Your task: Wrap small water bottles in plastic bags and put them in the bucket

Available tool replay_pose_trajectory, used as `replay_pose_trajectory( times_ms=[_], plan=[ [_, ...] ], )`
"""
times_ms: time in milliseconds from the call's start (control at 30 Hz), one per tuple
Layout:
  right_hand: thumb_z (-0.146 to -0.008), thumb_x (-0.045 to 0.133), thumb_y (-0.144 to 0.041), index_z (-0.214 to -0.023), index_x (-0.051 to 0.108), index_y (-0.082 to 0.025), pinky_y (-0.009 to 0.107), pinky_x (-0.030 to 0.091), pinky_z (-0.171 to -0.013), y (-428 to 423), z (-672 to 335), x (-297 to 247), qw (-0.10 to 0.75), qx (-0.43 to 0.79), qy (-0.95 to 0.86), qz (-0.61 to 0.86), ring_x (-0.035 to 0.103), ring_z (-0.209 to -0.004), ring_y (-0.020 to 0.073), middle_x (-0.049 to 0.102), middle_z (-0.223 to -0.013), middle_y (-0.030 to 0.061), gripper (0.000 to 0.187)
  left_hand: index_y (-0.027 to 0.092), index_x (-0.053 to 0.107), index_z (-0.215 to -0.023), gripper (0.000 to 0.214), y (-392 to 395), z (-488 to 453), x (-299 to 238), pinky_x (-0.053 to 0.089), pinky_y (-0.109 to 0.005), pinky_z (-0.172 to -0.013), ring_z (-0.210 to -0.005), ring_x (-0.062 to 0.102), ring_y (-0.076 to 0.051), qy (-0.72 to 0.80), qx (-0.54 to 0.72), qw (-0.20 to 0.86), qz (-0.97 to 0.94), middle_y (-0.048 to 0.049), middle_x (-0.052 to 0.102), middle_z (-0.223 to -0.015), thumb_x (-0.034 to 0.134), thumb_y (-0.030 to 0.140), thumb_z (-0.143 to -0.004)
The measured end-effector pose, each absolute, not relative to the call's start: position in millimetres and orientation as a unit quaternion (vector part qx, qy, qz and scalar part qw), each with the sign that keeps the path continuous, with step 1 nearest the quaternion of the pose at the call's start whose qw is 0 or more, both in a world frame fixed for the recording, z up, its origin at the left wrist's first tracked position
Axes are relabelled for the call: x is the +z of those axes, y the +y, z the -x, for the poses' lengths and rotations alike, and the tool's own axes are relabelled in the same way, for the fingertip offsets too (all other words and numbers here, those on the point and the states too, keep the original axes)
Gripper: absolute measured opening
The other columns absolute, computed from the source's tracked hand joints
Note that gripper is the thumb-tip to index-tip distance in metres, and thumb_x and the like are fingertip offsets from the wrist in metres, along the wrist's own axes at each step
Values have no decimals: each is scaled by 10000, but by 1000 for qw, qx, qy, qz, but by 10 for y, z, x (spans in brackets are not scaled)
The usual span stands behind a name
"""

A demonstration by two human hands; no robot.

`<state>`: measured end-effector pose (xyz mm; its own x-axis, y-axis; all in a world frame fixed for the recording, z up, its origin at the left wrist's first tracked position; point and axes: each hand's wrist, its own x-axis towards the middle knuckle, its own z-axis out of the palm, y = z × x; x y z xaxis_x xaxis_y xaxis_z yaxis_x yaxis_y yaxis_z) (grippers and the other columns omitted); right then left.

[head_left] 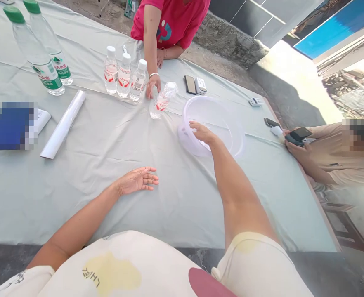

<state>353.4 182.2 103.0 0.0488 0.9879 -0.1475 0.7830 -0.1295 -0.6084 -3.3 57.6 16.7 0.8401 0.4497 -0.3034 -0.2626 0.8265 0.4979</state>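
Our left hand point(138, 180) and right hand point(203, 134) are unclenched, gripping nothing. Nudging the translucent lilac plastic basin point(239, 144) toward ten o'clock could topple the tilted clear plastic bottle point(161, 103).

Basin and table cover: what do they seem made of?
The basin looks like glossy plastic: it is pale violet and translucent, with a shiny rim. The table cover looks like matte fabric, judging by its creases, though plastic sheeting is possible.
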Motion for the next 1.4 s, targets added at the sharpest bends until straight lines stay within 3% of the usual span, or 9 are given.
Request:
replay_pose_trajectory(
  times_ms=[200, 300, 500, 633, 767, 900, 1000, 1233, 1400],
  plan=[
    [-767, 644, -509, -900, 617, -218, 411, 496, -953, 1743, -3623, 1383, 529, 224, -495, 652, 643, -1025, 175, 703, -1116, 47, 321, 184, 636, -1197, 389, 563, 47, 174, 539, -400, -888, -1064, 697, -259, 209, 199, 927, -238, -125, 723, -1116, 711, 407, -886],
    [-815, 554, -629, -883, 585, -309, 381, 505, -937, 1563, -3749, 1721, 613, 235, -484, 578, 625, -1112, 181, 714, -1138, 0, 328, 189, 631, -1211, 375, 558, 64, 165, 534, -403, -908, -1072, 698, -250, 207, 205, 924, -249, -125, 723, -1134, 694, 392, -902],
    [-816, 550, -653, -904, 551, -291, 510, 500, -999, 693, -3006, 1815, 651, 321, -495, 479, 598, -1249, 225, 693, -1184, 27, 373, 170, 625, -1217, 366, 518, 49, 190, 513, -422, -974, -1103, 691, -252, 224, 230, 917, -238, -136, 727, -1125, 643, 400, -933],
    [-821, 522, -650, -895, 536, -314, 589, 464, -1013, 49, -2172, 1197, 621, 452, -476, 428, 630, -1205, 270, 688, -1167, 30, 345, 148, 618, -1190, 516, 366, -47, 363, 515, -481, -974, -1130, 678, -288, 238, 205, 932, -184, -173, 716, -1150, 543, 594, -941],
    [-750, 368, -818, -931, 549, -311, 652, 423, -999, -384, -1650, 543, 589, 514, -443, 438, 620, -1168, 336, 686, -1025, 97, 568, 147, 662, -1081, 592, 173, -107, 489, 562, -438, -841, -957, 712, -271, 197, 174, 953, -154, -140, 739, -1007, 471, 686, -931],
    [-764, 315, -795, -917, 525, -311, 587, 462, -939, -655, -1555, 237, 581, 521, -426, 458, 646, -988, 307, 649, -897, 75, 549, 146, 661, -937, 211, 89, 23, 473, 534, -264, -678, -685, 673, -138, 311, 277, 894, -166, -28, 708, -788, 741, 319, -847],
    [-783, 389, -706, -862, 492, -299, 526, 502, -882, -845, -1658, 201, 598, 520, -384, 474, 655, -845, 263, 613, -826, 45, 427, 165, 626, -907, 270, 123, 229, 485, 502, -209, -624, -664, 657, -91, 404, 373, 814, -187, 18, 676, -773, 817, 146, -717],
    [-735, 620, -509, -829, 494, -283, 417, 557, -740, -1303, -2048, 177, 602, 541, -309, 499, 674, -780, 211, 655, -845, 17, 275, 191, 590, -850, 352, 69, 725, 631, 443, -183, -569, -669, 599, -75, 491, 430, 717, -247, 49, 588, -754, 825, 139, -594],
    [-794, 660, -470, -850, 577, -260, 307, 548, -652, -1385, -2180, 331, 614, 435, -281, 596, 672, -734, 159, 699, -887, 8, 233, 191, 622, -894, 337, -160, 888, 679, 484, -202, -582, -664, 559, -88, 568, 384, 611, -395, 43, 549, -762, 808, 197, -612]
  ],
)
